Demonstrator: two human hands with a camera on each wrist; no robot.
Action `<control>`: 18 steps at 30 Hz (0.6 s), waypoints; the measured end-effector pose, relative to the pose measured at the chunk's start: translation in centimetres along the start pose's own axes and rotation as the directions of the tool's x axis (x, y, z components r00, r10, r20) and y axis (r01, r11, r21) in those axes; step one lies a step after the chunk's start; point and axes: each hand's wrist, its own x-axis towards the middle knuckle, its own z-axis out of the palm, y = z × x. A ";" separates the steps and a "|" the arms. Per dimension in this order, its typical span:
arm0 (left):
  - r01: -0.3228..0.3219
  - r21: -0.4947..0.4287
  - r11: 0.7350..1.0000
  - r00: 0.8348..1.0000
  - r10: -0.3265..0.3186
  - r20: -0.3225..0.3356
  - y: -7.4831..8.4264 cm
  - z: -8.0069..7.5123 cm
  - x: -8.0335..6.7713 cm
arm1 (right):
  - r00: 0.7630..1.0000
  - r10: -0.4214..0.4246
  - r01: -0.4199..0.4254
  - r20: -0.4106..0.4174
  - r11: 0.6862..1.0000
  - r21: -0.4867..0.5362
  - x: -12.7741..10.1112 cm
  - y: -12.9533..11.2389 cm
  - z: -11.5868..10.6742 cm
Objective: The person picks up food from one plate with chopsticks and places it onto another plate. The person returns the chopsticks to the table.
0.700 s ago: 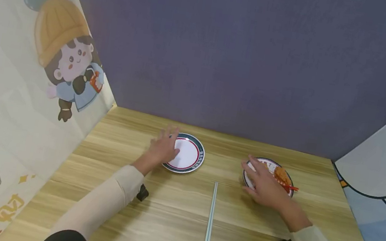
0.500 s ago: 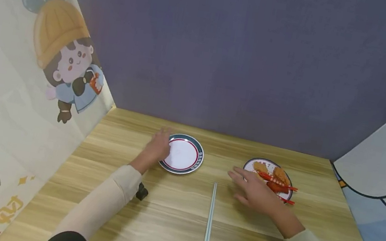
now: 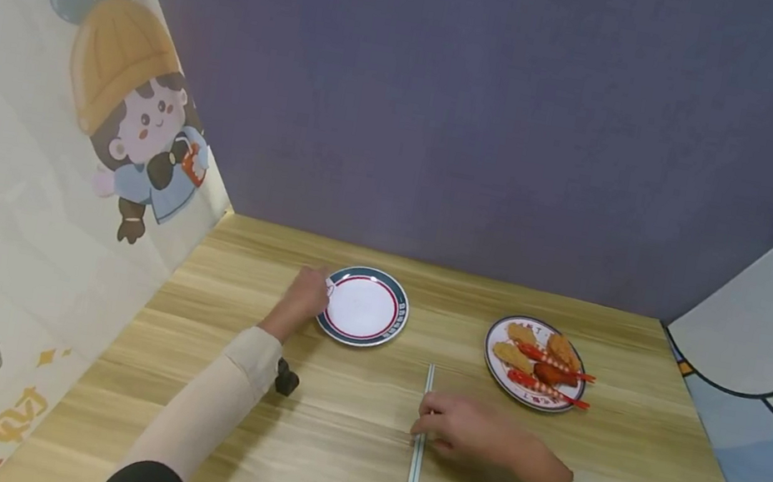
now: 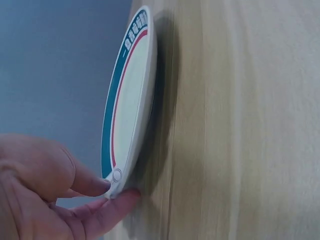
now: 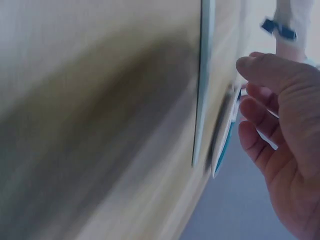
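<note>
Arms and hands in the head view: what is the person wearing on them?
Both arms wear long cream sleeves; the left sleeve shows a dark layer near the upper arm. A small black device sits at each wrist. The left hand and right hand are bare.

Plate of fried food and shrimp [image 3: 538, 364], wooden table [image 3: 338, 452] — cartoon-printed side panels [image 3: 25, 175], purple wall [image 3: 454, 100]

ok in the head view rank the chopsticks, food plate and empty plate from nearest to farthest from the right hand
From the right hand:
1. chopsticks, right at its fingertips, centre of the table.
2. food plate, behind it, to the right.
3. empty plate, far left, at the left hand.
</note>
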 end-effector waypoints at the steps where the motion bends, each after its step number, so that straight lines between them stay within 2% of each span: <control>1: -0.012 -0.002 1.000 1.000 0.012 0.000 -0.1 -0.1 0.1 | 1.000 -0.013 0.013 0.014 1.000 0.013 0.1 -0.3 0.2; 7: -0.015 -0.074 0.997 1.000 0.016 0.018 -0.7 -0.1 0.2 | 0.986 -0.034 0.014 0.161 0.992 0.122 0.5 -2.0 0.8; 10: -0.017 -0.070 0.997 1.000 0.019 0.025 -0.7 -0.1 0.2 | 0.971 -0.048 0.012 0.232 0.988 0.155 0.6 -2.4 1.1; 18: 0.025 -0.084 0.996 0.999 -0.022 0.037 -0.5 -0.3 0.3 | 0.949 -0.118 0.085 0.293 0.989 0.123 1.7 -2.9 1.5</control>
